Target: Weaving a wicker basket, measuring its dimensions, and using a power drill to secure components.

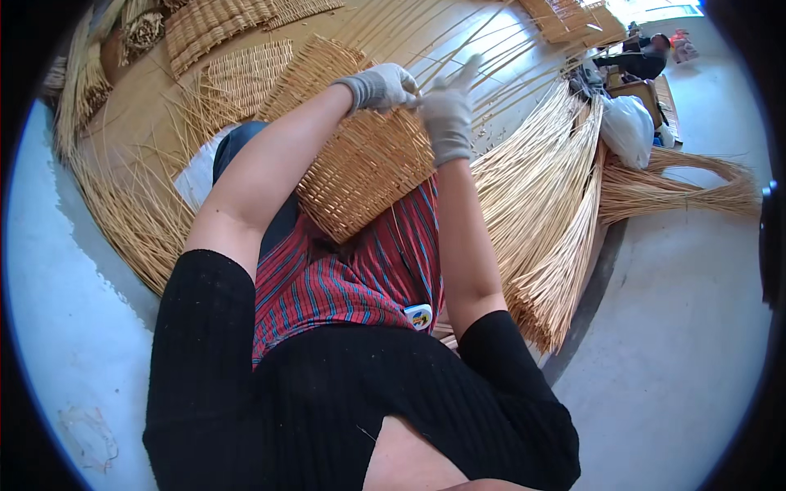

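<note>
A woven wicker panel (360,176) leans on my lap, its lower corner against my red striped apron (344,286). Long loose strands (483,61) fan out past its far edge. My left hand (383,87), in a pale glove with a grey cuff, is at the panel's upper edge. Its fingers are closed in a pinch, and what lies between them is too small to make out. Close beside it, my right hand (448,114), gloved too, is raised over the panel's right edge. That hand is a little blurred, with fingers stretched apart and nothing plainly held.
A large bundle of pale strands (536,196) lies at my right, with a white plastic bag (628,131) and a darker coiled bundle (679,186) beyond. More woven panels (246,78) and loose strands (135,209) lie at the left. Another person (647,61) sits far right.
</note>
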A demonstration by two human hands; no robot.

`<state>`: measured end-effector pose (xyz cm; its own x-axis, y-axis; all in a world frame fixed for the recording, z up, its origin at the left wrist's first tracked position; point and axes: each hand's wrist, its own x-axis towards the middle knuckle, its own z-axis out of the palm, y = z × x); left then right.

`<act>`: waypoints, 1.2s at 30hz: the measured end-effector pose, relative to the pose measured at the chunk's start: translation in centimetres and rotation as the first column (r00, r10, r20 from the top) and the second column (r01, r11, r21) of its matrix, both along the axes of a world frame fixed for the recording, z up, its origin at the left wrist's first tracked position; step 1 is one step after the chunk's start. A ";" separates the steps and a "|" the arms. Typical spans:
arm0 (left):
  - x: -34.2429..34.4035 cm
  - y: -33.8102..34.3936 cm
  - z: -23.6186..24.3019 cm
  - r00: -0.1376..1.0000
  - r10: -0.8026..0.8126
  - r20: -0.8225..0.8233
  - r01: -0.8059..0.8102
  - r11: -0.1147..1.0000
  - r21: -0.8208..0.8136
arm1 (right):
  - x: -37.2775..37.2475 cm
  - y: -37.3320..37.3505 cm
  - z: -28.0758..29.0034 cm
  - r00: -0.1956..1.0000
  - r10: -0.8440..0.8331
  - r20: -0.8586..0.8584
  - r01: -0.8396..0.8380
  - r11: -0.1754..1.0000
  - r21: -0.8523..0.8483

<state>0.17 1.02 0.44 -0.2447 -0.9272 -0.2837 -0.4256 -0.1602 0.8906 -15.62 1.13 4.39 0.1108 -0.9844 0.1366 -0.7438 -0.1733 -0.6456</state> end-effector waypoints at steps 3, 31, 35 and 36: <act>0.6 0.2 0.5 0.999 -0.036 0.013 0.036 0.999 0.011 | -3.4 -1.1 0.8 0.656 0.163 0.737 -0.066 0.985 -0.159; -4.4 12.3 2.8 0.869 0.355 0.345 -0.099 0.807 -0.582 | -6.6 6.8 -5.3 0.806 -0.069 0.588 -0.214 0.892 0.398; 1.5 15.7 4.1 0.915 0.358 0.184 -0.238 0.851 -0.469 | -2.3 6.8 -3.6 0.834 0.131 0.536 -0.414 0.790 0.452; 2.9 16.6 4.3 0.927 0.355 0.116 -0.274 0.858 -0.435 | -1.5 7.1 -3.0 0.865 0.189 0.464 -0.401 0.817 0.415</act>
<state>3.03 17.58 4.76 0.0995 -0.9876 0.1210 -0.5773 0.0417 0.8155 -17.12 8.28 1.36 0.4496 -0.8574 -0.2503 -0.3803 0.0698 -0.9222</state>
